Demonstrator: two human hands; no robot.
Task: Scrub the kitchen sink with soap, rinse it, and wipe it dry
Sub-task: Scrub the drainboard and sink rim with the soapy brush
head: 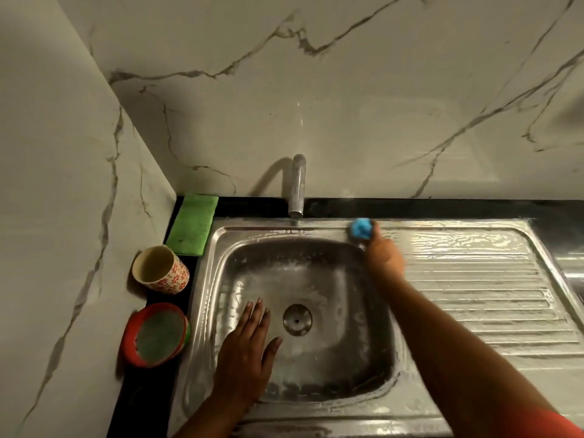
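The steel sink (218, 248) has a wet, soapy basin with a round drain (297, 319) in its middle. My left hand (246, 352) lies flat with straight fingers on the basin's front left floor, just left of the drain. My right hand (382, 256) reaches to the back right corner of the rim and grips a blue scrubber (361, 228), pressing it on the rim there. The tap (297, 186) stands behind the basin; no water stream shows.
A ribbed steel draining board (474, 295) runs to the right. On the black counter at the left lie a green cloth (192, 224), a flowered cup (161, 268) and a red tub of green soap (156, 335). Marble walls close the back and left.
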